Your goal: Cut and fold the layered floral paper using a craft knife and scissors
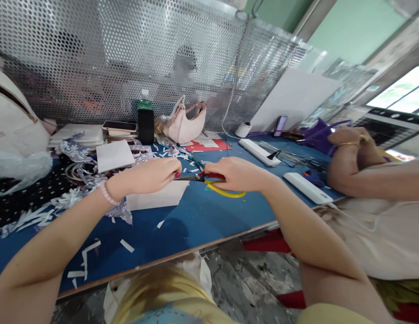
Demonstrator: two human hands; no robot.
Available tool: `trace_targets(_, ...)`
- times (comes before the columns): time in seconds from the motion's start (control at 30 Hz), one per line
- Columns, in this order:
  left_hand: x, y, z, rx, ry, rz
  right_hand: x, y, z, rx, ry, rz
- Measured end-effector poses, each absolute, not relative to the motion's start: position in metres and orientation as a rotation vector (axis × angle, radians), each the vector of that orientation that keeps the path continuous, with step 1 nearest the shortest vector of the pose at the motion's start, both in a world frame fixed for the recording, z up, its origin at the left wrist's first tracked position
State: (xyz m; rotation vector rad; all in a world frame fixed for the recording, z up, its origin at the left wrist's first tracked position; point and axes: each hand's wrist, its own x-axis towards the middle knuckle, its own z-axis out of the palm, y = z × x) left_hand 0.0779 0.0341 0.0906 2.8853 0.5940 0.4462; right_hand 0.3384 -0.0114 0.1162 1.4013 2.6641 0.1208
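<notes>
My right hand is closed around the handles of a pair of scissors, one loop yellow and the other red. Their dark blades point left, the tips reaching my left hand. My left hand has its fingers pinched together beside the blade tips; what they hold is hidden. Just beneath it, over the blue tabletop, is a white sheet or card. Scraps of patterned lilac material stick out beside this sheet. A square white piece lies on the pile behind my left forearm.
Cut white strips litter the left side. Behind stand a dark-sleeved bottle, a phone and a pink bag. White devices lie to the right, where another person's arms rest by purple material. Perforated metal backs the table.
</notes>
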Motion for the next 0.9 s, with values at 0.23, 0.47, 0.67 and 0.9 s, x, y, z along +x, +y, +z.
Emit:
trace_targets(0.23,0.0782,0.0327,0.0926,2.905,0.606,0.486,0.3325,-0.0103,0.1149,1.375,2.680,0.139)
trace_targets(0.47,0.0749,0.0323,0.0955,2.898,0.574,0.478,0.3335,-0.0086,0.1131,1.345,2.726,0.142)
trace_targets(0.67,0.0776,0.0278,0.0990,2.874,0.571,0.453,0.3318,-0.0093,0.1129,1.343,2.729,0.136)
trace_targets(0.9,0.0794,0.0318,0.0964,2.858,0.561,0.433,0.3324,-0.0088,0.1099,1.334,2.738,0.157)
